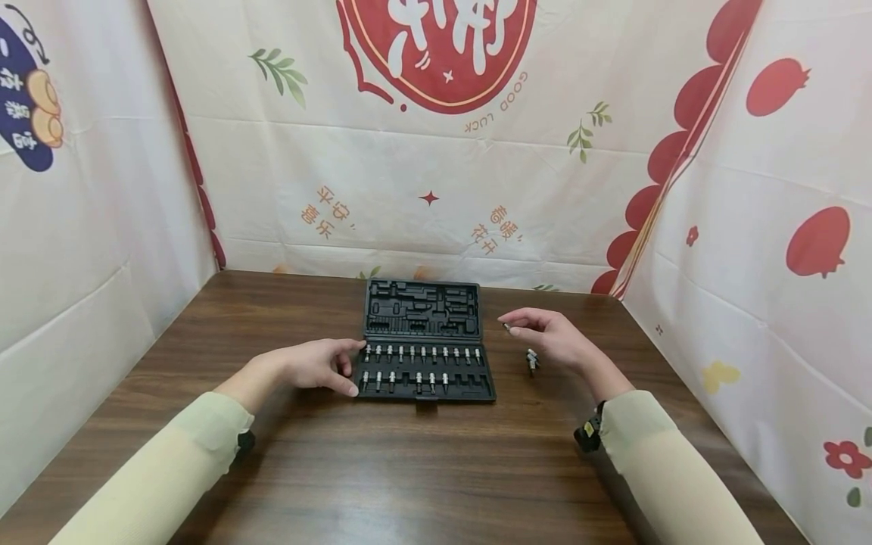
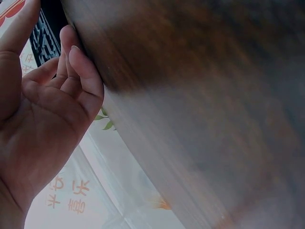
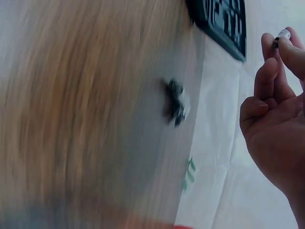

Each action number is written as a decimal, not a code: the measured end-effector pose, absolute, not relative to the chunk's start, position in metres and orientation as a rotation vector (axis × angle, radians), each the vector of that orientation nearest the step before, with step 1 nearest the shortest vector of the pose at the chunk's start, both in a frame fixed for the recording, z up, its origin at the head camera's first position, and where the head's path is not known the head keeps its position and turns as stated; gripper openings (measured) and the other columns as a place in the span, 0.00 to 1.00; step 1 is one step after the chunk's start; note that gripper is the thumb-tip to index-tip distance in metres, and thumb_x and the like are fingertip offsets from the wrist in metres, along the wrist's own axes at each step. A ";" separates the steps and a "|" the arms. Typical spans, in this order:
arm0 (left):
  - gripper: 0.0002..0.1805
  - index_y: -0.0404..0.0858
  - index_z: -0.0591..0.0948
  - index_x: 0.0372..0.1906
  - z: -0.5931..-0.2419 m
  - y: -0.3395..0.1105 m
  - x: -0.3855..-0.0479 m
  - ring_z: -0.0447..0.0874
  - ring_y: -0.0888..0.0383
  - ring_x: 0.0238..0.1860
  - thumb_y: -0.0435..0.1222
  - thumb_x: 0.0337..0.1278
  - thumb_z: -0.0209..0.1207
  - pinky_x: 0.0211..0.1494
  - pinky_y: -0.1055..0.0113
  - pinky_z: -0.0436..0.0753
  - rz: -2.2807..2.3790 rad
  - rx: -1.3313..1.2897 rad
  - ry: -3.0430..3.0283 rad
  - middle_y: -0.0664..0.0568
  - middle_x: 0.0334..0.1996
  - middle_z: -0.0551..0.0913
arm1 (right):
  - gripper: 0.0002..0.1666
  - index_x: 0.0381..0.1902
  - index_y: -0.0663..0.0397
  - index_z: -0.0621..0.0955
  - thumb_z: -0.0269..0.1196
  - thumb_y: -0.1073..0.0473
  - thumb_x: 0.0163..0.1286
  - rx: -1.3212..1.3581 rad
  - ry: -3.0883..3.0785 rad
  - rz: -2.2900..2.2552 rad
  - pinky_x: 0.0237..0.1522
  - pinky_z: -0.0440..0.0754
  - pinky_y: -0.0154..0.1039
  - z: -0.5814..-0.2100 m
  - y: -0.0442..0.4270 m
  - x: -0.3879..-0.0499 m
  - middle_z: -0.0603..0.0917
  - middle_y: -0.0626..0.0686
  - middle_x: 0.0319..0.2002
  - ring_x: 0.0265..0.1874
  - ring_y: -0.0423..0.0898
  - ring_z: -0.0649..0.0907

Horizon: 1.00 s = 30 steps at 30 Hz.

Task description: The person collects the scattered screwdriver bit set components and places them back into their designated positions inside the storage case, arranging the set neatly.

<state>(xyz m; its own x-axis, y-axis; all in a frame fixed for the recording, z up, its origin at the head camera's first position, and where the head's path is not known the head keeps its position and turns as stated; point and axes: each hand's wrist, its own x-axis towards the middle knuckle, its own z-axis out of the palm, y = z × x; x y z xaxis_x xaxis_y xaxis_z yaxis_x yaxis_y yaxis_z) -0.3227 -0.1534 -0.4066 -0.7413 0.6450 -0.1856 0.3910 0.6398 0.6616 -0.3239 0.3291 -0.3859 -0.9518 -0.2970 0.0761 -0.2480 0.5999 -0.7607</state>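
Observation:
A black case (image 1: 425,341) lies unfolded on the table, its lower half holding two rows of silver bits (image 1: 422,354); the front row has gaps. My left hand (image 1: 316,363) rests at the case's left edge, thumb at the front corner and a fingertip near the hinge; the left wrist view shows its other fingers (image 2: 86,71) bent. Right of the case, my right hand (image 1: 555,338) is raised and pinches a small silver bit (image 3: 284,34) between thumb and fingertips. A small pile of bits (image 1: 532,361) lies on the table beside that hand.
The case's moulded lid (image 1: 422,306) leans back behind the bits. The brown wooden table (image 1: 409,469) runs to a printed cloth (image 1: 409,166) hanging at the back and on both sides. Dark wrist devices (image 1: 589,434) sit at the sleeves' cuffs.

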 end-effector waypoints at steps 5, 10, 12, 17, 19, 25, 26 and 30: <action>0.53 0.30 0.62 0.86 -0.406 -0.153 -0.323 0.78 0.57 0.43 0.44 0.65 0.78 0.50 0.61 0.76 0.854 0.817 2.452 0.51 0.43 0.83 | 0.20 0.66 0.45 0.86 0.68 0.50 0.81 -0.514 2.719 -1.309 0.58 0.85 0.51 -0.385 0.308 -0.324 0.90 0.56 0.54 0.54 0.54 0.87; 0.53 0.30 0.62 0.85 -0.406 -0.153 -0.322 0.78 0.57 0.43 0.44 0.65 0.78 0.51 0.61 0.76 0.854 0.811 2.455 0.51 0.43 0.83 | 0.23 0.68 0.52 0.85 0.71 0.52 0.80 -0.556 2.684 -1.299 0.57 0.83 0.47 -0.384 0.286 -0.322 0.91 0.54 0.53 0.53 0.48 0.88; 0.53 0.30 0.62 0.85 -0.406 -0.153 -0.322 0.78 0.57 0.44 0.44 0.65 0.78 0.51 0.61 0.76 0.860 0.809 2.452 0.50 0.43 0.83 | 0.23 0.68 0.54 0.84 0.71 0.54 0.79 -0.572 2.665 -1.305 0.58 0.83 0.46 -0.384 0.278 -0.322 0.92 0.54 0.51 0.52 0.47 0.89; 0.53 0.30 0.62 0.86 -0.406 -0.153 -0.322 0.77 0.57 0.44 0.44 0.65 0.78 0.50 0.61 0.76 0.868 0.807 2.444 0.50 0.44 0.83 | 0.23 0.65 0.58 0.85 0.72 0.57 0.77 -0.601 2.616 -1.344 0.56 0.84 0.44 -0.385 0.258 -0.322 0.93 0.52 0.47 0.49 0.47 0.89; 0.53 0.30 0.62 0.86 -0.406 -0.153 -0.322 0.77 0.57 0.43 0.44 0.65 0.78 0.50 0.61 0.76 0.867 0.807 2.443 0.50 0.44 0.83 | 0.22 0.64 0.61 0.84 0.73 0.58 0.77 -0.612 2.592 -1.369 0.54 0.83 0.43 -0.386 0.251 -0.322 0.93 0.52 0.46 0.48 0.46 0.90; 0.52 0.30 0.62 0.85 -0.405 -0.153 -0.322 0.77 0.57 0.43 0.43 0.65 0.77 0.50 0.61 0.76 0.868 0.803 2.446 0.50 0.43 0.83 | 0.22 0.61 0.63 0.85 0.74 0.59 0.76 -0.658 2.550 -1.369 0.43 0.80 0.39 -0.393 0.228 -0.324 0.93 0.50 0.43 0.42 0.43 0.87; 0.52 0.30 0.62 0.85 -0.405 -0.153 -0.322 0.77 0.57 0.43 0.43 0.65 0.77 0.50 0.61 0.76 0.868 0.802 2.448 0.50 0.43 0.83 | 0.22 0.61 0.63 0.85 0.74 0.59 0.76 -0.669 2.545 -1.361 0.43 0.80 0.40 -0.394 0.224 -0.324 0.93 0.50 0.43 0.42 0.43 0.87; 0.52 0.30 0.63 0.85 -0.405 -0.153 -0.322 0.77 0.57 0.44 0.43 0.65 0.77 0.50 0.61 0.76 0.864 0.802 2.450 0.50 0.44 0.83 | 0.20 0.61 0.61 0.85 0.74 0.61 0.75 -0.703 2.520 -1.342 0.45 0.83 0.40 -0.396 0.211 -0.323 0.92 0.50 0.44 0.43 0.43 0.88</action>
